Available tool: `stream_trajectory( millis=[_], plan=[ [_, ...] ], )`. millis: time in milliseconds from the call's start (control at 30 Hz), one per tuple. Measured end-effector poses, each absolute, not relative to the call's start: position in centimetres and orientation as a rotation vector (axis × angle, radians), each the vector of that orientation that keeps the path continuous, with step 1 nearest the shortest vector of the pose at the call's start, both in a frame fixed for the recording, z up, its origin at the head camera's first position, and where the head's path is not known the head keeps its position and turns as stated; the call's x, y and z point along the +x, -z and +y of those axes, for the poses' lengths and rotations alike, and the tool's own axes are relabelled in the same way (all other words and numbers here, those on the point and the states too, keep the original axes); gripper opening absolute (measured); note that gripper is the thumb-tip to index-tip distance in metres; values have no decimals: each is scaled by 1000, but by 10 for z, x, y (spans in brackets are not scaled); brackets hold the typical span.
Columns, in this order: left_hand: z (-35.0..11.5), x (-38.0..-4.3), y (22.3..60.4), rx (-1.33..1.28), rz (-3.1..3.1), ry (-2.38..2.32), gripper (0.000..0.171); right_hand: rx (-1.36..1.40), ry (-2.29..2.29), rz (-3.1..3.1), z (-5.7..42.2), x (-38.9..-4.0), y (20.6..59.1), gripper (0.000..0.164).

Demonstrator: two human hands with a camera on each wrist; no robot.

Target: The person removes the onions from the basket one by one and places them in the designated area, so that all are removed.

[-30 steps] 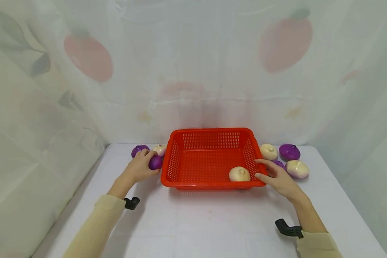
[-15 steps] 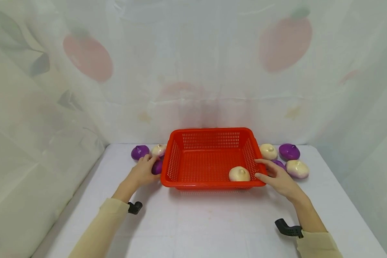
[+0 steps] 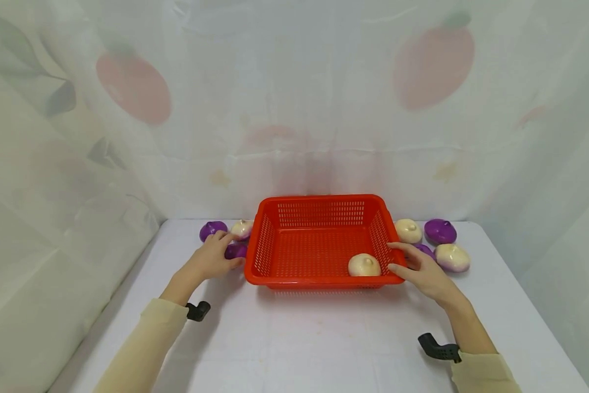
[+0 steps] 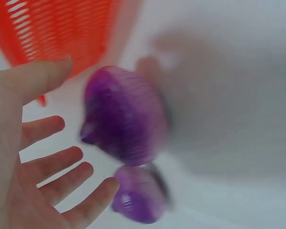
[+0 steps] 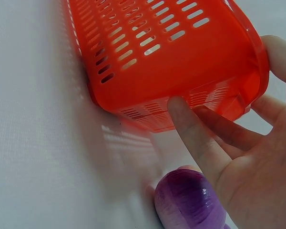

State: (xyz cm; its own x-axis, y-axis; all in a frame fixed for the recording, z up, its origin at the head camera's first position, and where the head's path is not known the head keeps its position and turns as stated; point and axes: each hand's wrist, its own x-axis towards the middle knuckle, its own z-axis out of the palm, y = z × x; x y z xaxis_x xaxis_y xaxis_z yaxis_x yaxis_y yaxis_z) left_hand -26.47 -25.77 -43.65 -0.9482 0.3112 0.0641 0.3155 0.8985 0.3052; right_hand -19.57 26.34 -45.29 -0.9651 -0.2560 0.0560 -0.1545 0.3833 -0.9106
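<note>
My left hand [image 3: 210, 260] is beside the left end of a red plastic basket [image 3: 323, 282], its fingers spread. Between those fingers and the basket wall sits a glossy purple turnip [image 3: 235, 251], partly hidden in the head view. In the left wrist view this turnip [image 4: 124, 117] lies beyond the fingertips, pale side toward the table. My right hand [image 3: 424, 273] grips the basket's right rim, thumb over the edge and fingers along the outer wall [image 5: 181, 71]. One cream turnip [image 3: 364, 265] lies inside, at the front right corner.
Left of the basket are another purple turnip [image 3: 213, 230] and a cream one [image 3: 242, 228]. On its right lie cream turnips [image 3: 409, 231] [image 3: 452, 257] and purple turnips [image 3: 440, 231] [image 3: 424, 250]. A hanging cloth [image 3: 319, 109] closes off the table's back.
My left hand was around the purple turnip, shifted right toward the basket, then drew back left with fingers apart, leaving the turnip there. The right hand and basket have stayed put.
</note>
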Motion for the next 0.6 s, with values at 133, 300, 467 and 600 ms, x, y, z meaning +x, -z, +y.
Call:
stream_trajectory(
  millis=[133, 300, 467, 600],
  plan=[
    [-257, -263, 415, -552, -3011, 488, 55, -380, 1654, 2536, 263, -196, 452, 58],
    [-247, -261, 390, -614, -2931, 465, 45, -397, 1650, 2545, 263, -197, 452, 57],
    [-225, -255, 368, -710, -2865, 443, 40, -389, 1632, 2556, 263, -196, 451, 57],
    [-203, -248, 354, -810, -2852, 377, 42, -381, 1637, 2549, 263, -196, 451, 58]
  ],
)
